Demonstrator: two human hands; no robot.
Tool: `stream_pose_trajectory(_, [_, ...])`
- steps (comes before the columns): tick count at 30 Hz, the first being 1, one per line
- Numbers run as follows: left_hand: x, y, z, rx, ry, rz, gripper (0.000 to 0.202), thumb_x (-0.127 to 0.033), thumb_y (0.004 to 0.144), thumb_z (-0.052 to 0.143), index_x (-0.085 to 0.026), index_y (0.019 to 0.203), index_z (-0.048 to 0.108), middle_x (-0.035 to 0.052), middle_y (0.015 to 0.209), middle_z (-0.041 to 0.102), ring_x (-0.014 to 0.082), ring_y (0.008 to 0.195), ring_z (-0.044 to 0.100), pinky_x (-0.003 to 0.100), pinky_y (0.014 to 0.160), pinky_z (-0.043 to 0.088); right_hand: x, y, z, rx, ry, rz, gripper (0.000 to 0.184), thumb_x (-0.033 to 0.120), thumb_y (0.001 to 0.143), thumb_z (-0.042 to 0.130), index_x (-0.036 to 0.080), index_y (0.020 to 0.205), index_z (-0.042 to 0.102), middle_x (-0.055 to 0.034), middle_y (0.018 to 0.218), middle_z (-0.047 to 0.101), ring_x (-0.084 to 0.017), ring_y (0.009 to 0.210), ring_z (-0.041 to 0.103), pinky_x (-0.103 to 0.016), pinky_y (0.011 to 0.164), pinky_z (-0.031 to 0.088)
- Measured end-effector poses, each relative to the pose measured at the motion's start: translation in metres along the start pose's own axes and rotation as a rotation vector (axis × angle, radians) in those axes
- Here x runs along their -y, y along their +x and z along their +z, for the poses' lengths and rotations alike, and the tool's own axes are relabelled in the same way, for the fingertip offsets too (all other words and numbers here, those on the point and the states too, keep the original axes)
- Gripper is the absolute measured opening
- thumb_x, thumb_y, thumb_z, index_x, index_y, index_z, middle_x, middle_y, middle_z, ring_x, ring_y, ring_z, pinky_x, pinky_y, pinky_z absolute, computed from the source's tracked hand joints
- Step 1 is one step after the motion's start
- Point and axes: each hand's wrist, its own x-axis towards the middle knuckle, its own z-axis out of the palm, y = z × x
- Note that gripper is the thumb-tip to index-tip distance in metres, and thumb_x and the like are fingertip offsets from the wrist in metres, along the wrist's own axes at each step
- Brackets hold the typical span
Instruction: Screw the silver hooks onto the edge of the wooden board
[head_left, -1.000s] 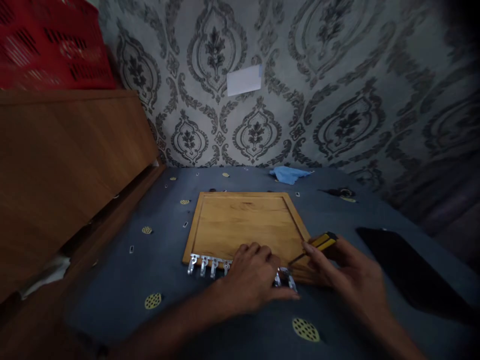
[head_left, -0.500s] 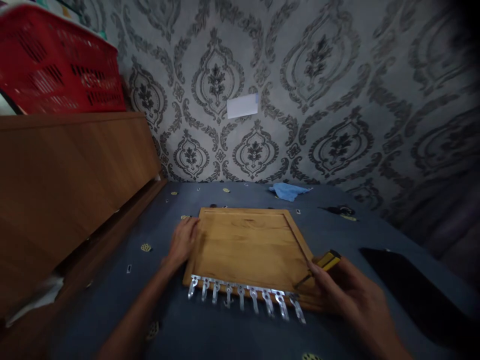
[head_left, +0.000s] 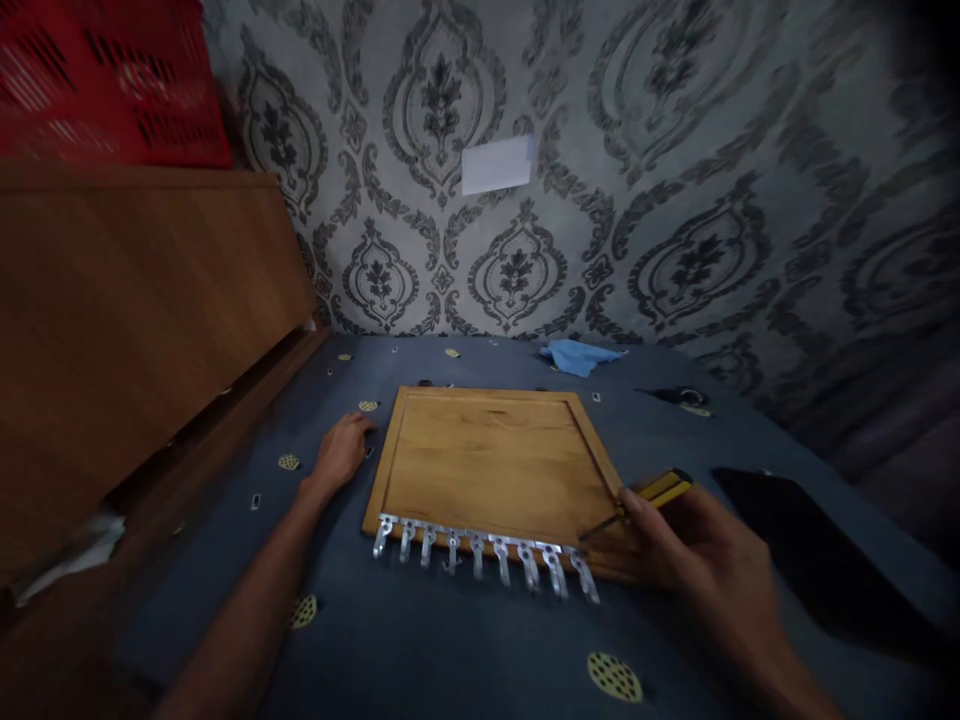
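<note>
A wooden board [head_left: 491, 460] lies flat on a blue patterned cloth. Along its near edge runs a metal strip with several hooks [head_left: 484, 552]. My right hand [head_left: 694, 555] is closed around a yellow-and-black screwdriver [head_left: 654, 493], whose tip rests at the board's near right corner. My left hand [head_left: 341, 452] rests on the cloth just left of the board, fingers loosely curled, and I cannot see anything in it.
A wooden cabinet side [head_left: 135, 320] rises on the left with a red basket [head_left: 112, 80] on top. A blue rag [head_left: 577, 355] lies beyond the board. A dark flat object [head_left: 810, 555] sits right. Patterned wallpaper stands behind.
My left hand left the hook strip, went to the board's left edge, then slid off onto the cloth beside it. The right hand kept the screwdriver at the corner.
</note>
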Motion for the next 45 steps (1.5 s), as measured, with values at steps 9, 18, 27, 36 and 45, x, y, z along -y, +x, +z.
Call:
stream_pose_trajectory(9, [0.023, 0.006, -0.008, 0.031, 0.01, -0.131, 0.04, -0.041, 0.1, 0.066, -0.018, 0.133, 0.061, 0.0114, 0.134, 0.063, 0.0246, 0.113, 0.066, 0.047, 0.095, 0.06, -0.005, 0.001, 0.003, 0.0, 0.021, 0.008, 0.047, 0.071, 0.079, 0.07, 0.025, 0.069, 0.064, -0.0008, 0.053, 0.064, -0.02, 0.049, 0.061, -0.031, 0.049, 0.047])
stream_pose_trajectory(18, [0.017, 0.001, -0.009, -0.009, 0.03, -0.08, 0.025, -0.022, 0.098, 0.052, -0.019, 0.109, 0.074, 0.0095, 0.115, 0.074, 0.025, 0.11, 0.068, 0.036, 0.096, 0.053, -0.002, 0.0, 0.003, -0.013, 0.057, 0.011, 0.046, 0.068, 0.08, 0.072, 0.025, 0.069, 0.062, 0.0004, 0.053, 0.062, -0.019, 0.049, 0.059, -0.031, 0.049, 0.045])
stream_pose_trajectory(27, [0.021, 0.002, -0.012, 0.008, 0.058, -0.073, 0.029, -0.025, 0.092, 0.052, -0.017, 0.107, 0.075, 0.0114, 0.114, 0.073, 0.0289, 0.109, 0.067, 0.036, 0.092, 0.05, -0.003, -0.002, 0.008, 0.007, 0.174, 0.011, 0.042, 0.058, 0.08, 0.08, 0.023, 0.074, 0.058, 0.0034, 0.055, 0.061, -0.014, 0.048, 0.056, -0.028, 0.05, 0.044])
stream_pose_trajectory(36, [0.035, 0.011, -0.018, 0.063, 0.076, -0.02, 0.021, -0.028, 0.085, 0.055, -0.02, 0.094, 0.073, 0.0085, 0.101, 0.073, 0.0266, 0.096, 0.068, 0.036, 0.087, 0.052, -0.005, -0.001, 0.011, 0.015, 0.227, -0.039, 0.045, 0.062, 0.081, 0.077, 0.023, 0.077, 0.056, 0.0046, 0.058, 0.058, -0.013, 0.047, 0.053, -0.027, 0.048, 0.042])
stream_pose_trajectory(45, [0.034, 0.01, -0.015, 0.067, 0.099, -0.027, 0.019, -0.029, 0.089, 0.051, -0.019, 0.091, 0.066, 0.0119, 0.105, 0.071, 0.029, 0.103, 0.066, 0.038, 0.091, 0.051, -0.008, -0.001, 0.012, 0.039, 0.265, -0.059, 0.045, 0.061, 0.081, 0.078, 0.022, 0.079, 0.056, 0.005, 0.06, 0.057, -0.012, 0.046, 0.052, -0.027, 0.048, 0.043])
